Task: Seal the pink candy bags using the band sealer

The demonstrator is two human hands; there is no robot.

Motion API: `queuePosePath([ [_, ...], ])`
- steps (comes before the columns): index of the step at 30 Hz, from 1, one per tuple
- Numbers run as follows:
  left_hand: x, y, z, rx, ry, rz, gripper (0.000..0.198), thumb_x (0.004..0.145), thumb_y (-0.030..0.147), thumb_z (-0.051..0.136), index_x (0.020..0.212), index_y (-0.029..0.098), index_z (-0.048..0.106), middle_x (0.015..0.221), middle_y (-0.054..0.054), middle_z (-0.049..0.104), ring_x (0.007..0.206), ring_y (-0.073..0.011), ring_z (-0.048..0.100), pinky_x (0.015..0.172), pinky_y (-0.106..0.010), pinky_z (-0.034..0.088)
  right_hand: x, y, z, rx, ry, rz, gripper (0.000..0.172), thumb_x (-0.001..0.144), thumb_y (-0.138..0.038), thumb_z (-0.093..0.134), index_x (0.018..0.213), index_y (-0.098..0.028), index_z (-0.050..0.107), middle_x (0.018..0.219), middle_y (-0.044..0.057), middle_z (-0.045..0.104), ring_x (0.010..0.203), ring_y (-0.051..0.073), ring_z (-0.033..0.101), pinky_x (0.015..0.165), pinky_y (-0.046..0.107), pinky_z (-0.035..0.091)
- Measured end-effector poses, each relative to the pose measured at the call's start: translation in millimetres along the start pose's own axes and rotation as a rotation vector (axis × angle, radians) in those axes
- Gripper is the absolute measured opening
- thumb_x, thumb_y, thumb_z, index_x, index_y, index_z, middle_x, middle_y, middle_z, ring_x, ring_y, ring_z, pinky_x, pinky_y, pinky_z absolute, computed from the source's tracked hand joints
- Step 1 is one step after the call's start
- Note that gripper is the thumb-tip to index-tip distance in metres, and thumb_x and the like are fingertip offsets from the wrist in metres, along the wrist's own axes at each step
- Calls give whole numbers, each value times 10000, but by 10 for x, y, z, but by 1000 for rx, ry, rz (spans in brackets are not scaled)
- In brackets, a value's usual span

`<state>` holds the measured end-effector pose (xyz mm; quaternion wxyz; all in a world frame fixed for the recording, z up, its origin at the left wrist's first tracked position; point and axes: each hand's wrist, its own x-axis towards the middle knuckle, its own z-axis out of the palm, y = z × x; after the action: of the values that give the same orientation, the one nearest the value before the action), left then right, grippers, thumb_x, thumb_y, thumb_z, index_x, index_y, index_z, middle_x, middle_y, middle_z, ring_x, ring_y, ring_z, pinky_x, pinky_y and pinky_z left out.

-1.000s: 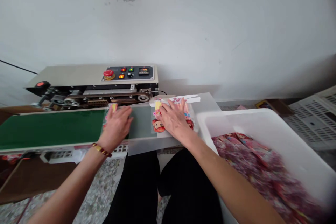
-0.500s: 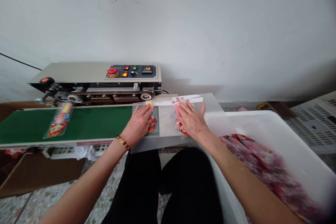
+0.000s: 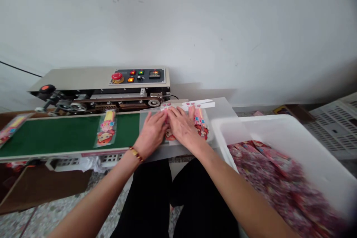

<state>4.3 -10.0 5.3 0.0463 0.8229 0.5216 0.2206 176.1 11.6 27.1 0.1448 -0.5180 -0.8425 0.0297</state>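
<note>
My left hand [image 3: 152, 132] and my right hand [image 3: 182, 126] lie flat side by side on the grey feed plate [image 3: 220, 109], fingers stretched out, both pressing on a clear packet with a cartoon face [image 3: 169, 134]. Another packet [image 3: 201, 123] lies just right of my right hand. The sealing machine [image 3: 100, 91] with its control panel [image 3: 138, 76] stands behind. On the green conveyor belt [image 3: 55, 134] one sealed packet [image 3: 106, 132] rides mid-belt and another packet [image 3: 11, 128] sits at the far left end.
A large white tub [image 3: 279, 126] full of pink printed packets [image 3: 279, 182] stands at my right. A white slotted crate [image 3: 334, 126] is further right. A brown cardboard box [image 3: 33, 186] sits under the belt on the left. My black-clad legs are below.
My right hand moved left and now meets my left hand on one packet. The earlier packet has travelled left along the belt, and a second one now rides mid-belt.
</note>
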Motion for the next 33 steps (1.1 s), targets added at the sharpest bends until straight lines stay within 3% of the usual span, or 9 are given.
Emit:
queuePosePath([
  [2,125,139,86,-14,-55,10,453,1013,256,395,1438,133,493,1513,-162,525,1447,-265,448,1244,-560,282,-97,154,-73,-30,-23,39,431,1023,-132,352,1357,-234,604,1477,112,570,1377,335,459,1169,758,36],
  [4,167,122,100,-13,-96,24,456,996,245,423,1430,131,502,1526,-172,506,1464,-282,423,1250,-587,252,-229,360,-144,-82,-31,97,399,1024,-167,378,1322,-236,635,1470,111,580,1391,355,448,1157,775,32],
  [9,15,-302,-61,-42,-133,49,456,998,270,423,1435,163,498,1568,-154,459,1480,-267,405,1263,-582,223,-491,719,-158,-133,-26,83,405,1061,-251,356,1394,-206,583,1483,130,568,1406,371,436,1126,819,54],
  [13,-224,-684,-231,-27,-129,11,449,1017,355,413,1428,192,492,1570,-138,461,1462,-277,433,1249,-592,248,-442,609,-66,-112,-10,41,401,1068,-281,372,1406,-207,574,1485,134,564,1411,370,425,1143,807,43],
  [16,-364,-833,-342,82,-27,-39,388,1028,375,415,1370,224,522,1517,-123,531,1406,-291,506,1227,-644,243,-313,394,-11,-76,-4,18,392,1064,-305,400,1399,-210,580,1466,134,579,1397,365,436,1165,779,62],
  [20,-263,-577,-326,126,101,-35,331,1025,312,432,1321,220,547,1402,-115,634,1326,-265,585,1253,-598,241,-163,115,29,-29,18,-5,372,1061,-322,417,1365,-205,598,1423,138,605,1370,350,457,1184,750,54],
  [24,75,-42,-79,-22,-30,89,408,1017,233,362,1390,174,517,1457,-138,584,1397,-238,515,1253,-531,295,-129,33,-19,-6,-3,-21,370,1057,-242,375,1335,-205,617,1444,137,588,1376,340,456,1178,753,38],
  [28,187,175,110,-10,-135,83,421,988,203,388,1370,108,538,1548,-183,475,1473,-288,411,1242,-571,289,-256,322,-119,-47,-20,39,363,1036,-208,394,1304,-206,638,1464,132,579,1402,357,432,1151,788,35],
  [33,21,65,81,-16,-103,-8,428,999,235,408,1394,107,516,1563,-189,453,1485,-293,389,1241,-580,287,-503,760,-105,-124,39,121,384,1042,-253,411,1381,-236,589,1498,102,558,1409,347,435,1180,748,-13],
])
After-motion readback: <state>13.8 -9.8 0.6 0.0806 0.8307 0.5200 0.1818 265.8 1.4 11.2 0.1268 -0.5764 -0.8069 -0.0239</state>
